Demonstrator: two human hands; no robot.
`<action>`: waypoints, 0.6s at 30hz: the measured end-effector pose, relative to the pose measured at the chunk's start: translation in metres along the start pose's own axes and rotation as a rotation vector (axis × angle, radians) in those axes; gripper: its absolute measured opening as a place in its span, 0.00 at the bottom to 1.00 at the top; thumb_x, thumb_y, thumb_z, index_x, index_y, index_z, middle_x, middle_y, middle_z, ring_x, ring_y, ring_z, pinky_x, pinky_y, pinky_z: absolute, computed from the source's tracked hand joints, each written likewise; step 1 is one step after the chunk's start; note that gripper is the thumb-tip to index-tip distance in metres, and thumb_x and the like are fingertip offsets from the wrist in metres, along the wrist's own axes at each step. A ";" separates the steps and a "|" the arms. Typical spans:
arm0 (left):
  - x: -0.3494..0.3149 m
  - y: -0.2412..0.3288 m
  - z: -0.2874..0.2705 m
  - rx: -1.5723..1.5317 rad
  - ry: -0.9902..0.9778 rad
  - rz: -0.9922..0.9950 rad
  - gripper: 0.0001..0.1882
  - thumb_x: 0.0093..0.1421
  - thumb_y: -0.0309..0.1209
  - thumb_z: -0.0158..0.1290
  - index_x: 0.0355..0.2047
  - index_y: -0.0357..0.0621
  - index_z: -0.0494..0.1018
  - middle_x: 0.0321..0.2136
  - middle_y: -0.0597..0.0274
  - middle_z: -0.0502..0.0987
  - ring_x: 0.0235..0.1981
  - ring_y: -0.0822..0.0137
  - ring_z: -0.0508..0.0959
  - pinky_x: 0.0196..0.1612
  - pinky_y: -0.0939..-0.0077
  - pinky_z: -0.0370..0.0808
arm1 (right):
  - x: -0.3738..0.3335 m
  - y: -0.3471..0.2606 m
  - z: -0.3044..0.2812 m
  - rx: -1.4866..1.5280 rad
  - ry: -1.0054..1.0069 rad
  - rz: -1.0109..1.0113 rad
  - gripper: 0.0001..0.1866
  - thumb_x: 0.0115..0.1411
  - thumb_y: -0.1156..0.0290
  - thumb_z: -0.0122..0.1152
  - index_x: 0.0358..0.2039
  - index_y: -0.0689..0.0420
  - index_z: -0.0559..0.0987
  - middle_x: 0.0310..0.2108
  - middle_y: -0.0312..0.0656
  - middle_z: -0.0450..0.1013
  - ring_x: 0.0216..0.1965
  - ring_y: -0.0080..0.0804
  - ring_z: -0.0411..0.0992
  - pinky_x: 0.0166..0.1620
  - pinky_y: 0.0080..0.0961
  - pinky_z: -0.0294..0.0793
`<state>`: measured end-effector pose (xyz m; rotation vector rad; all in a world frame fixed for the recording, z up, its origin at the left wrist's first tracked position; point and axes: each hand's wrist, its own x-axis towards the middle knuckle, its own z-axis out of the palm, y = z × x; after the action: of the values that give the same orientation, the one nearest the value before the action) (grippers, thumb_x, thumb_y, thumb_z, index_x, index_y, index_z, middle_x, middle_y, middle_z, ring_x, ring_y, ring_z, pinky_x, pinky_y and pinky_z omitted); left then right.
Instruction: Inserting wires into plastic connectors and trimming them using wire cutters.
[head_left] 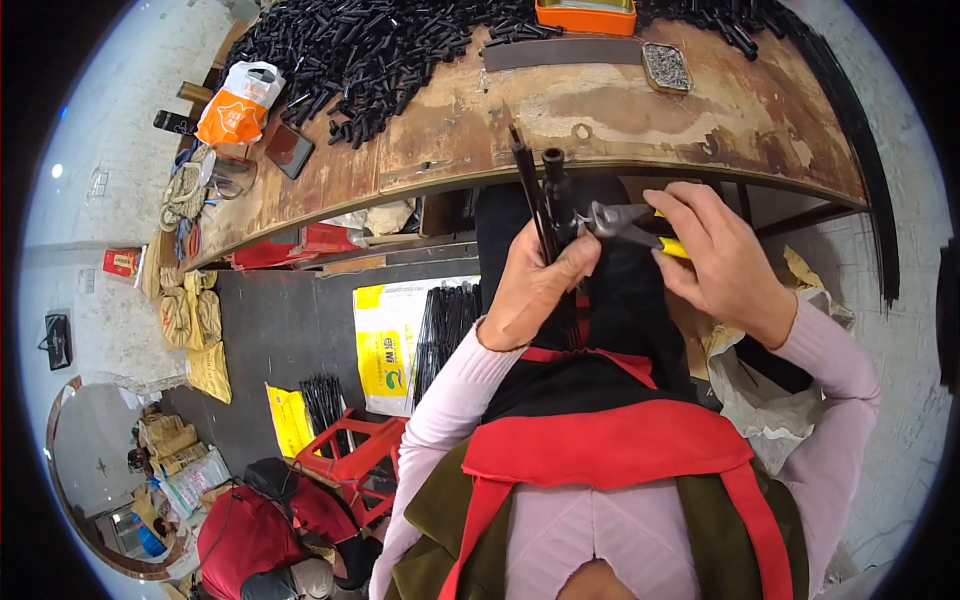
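My left hand (540, 280) is closed around black rods (532, 190) that look like a folded umbrella frame, held upright over my lap. Beside them stands a thicker black tube (556, 185) with a round, hollow-looking top. In my right hand (715, 255) is a pair of pliers (612, 220) with yellow on its handles. The pliers' metal jaws reach the tube just above my left thumb; whether they pinch anything there I cannot make out. The rods' lower part is hidden by my left hand.
A worn wooden table (440, 130) bears a heap of short black parts (350, 50), a tin of small metal pieces (666, 68), an orange box (587, 18) and a phone (289, 150). Thin black rods (447, 330) lie on the floor at left, near a red stool (360, 455).
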<state>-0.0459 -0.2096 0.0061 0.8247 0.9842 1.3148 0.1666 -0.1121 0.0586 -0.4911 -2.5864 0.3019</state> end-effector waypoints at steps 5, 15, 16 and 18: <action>0.001 -0.008 -0.002 -0.043 0.008 0.013 0.10 0.65 0.35 0.57 0.38 0.44 0.68 0.24 0.71 0.70 0.23 0.82 0.64 0.24 0.87 0.59 | 0.020 -0.003 -0.035 0.519 -0.517 0.351 0.26 0.51 0.70 0.70 0.48 0.64 0.71 0.27 0.47 0.72 0.28 0.36 0.77 0.32 0.27 0.75; -0.004 -0.001 0.003 -0.033 -0.051 0.066 0.20 0.63 0.34 0.58 0.52 0.42 0.65 0.22 0.73 0.66 0.20 0.81 0.62 0.22 0.86 0.57 | -0.013 -0.017 -0.006 0.090 0.010 0.098 0.25 0.55 0.72 0.64 0.52 0.63 0.68 0.40 0.50 0.69 0.38 0.51 0.71 0.40 0.34 0.73; -0.003 -0.001 0.001 -0.031 -0.044 0.090 0.23 0.63 0.34 0.58 0.55 0.42 0.64 0.22 0.73 0.66 0.20 0.81 0.63 0.22 0.86 0.57 | -0.017 -0.015 -0.007 0.053 -0.055 0.092 0.24 0.56 0.72 0.63 0.52 0.63 0.68 0.38 0.50 0.69 0.37 0.52 0.72 0.40 0.35 0.73; -0.003 -0.002 -0.006 -0.072 -0.084 0.118 0.29 0.62 0.33 0.59 0.61 0.41 0.61 0.24 0.72 0.67 0.18 0.81 0.62 0.21 0.85 0.58 | -0.014 -0.011 -0.009 0.301 -0.213 0.188 0.23 0.56 0.75 0.61 0.51 0.65 0.68 0.30 0.47 0.73 0.28 0.46 0.76 0.33 0.31 0.75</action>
<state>-0.0506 -0.2135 0.0027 0.8871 0.8279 1.3963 0.1794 -0.1269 0.0633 -0.6202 -2.6334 0.8346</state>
